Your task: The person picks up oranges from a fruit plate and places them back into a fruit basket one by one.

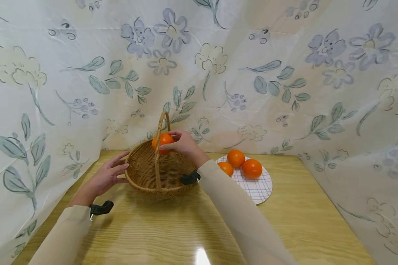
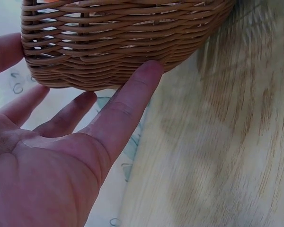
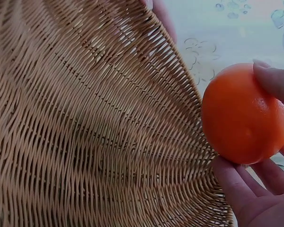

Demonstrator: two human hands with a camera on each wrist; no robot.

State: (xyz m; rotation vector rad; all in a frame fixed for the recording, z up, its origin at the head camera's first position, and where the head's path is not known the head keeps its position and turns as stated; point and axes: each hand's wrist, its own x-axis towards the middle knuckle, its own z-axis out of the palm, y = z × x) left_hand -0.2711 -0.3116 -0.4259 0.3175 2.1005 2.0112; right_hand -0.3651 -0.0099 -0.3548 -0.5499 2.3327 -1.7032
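Cream sleeves [image 1: 242, 209] are closest to the lens in the head view, one reaching in along each side, both with black gadgets [image 1: 101, 208] at the wrists. They lead to a wicker basket [image 1: 140, 165] with a tall handle [image 1: 158, 162], sitting on a wood-grain bench [image 1: 152, 235]. Left hand [image 1: 104, 176] is at the basket's left side, fingers spread wide and touching it. Right hand [image 1: 187, 145] has an orange fruit [image 1: 167, 140] between thumb and fingers, up by the basket's far rim and partly behind the handle from the head camera.

Right wrist cam is the one that sells the grip: thumb on one side of the fruit, fingers on the other, right by the rim (can't tell whether fruit and wicker actually touch). Left wrist cam gets what the head view misses, a digit laid against the basket's outer weave, plus a sliver of orange at the top edge.

Only the head view gets the stuff right of the basket: a round checked plate [image 1: 262, 187] with three more fruits [image 1: 251, 169] on it, partly covered by the right sleeve. Floral cloth [image 1: 172, 84] hangs behind the basket.
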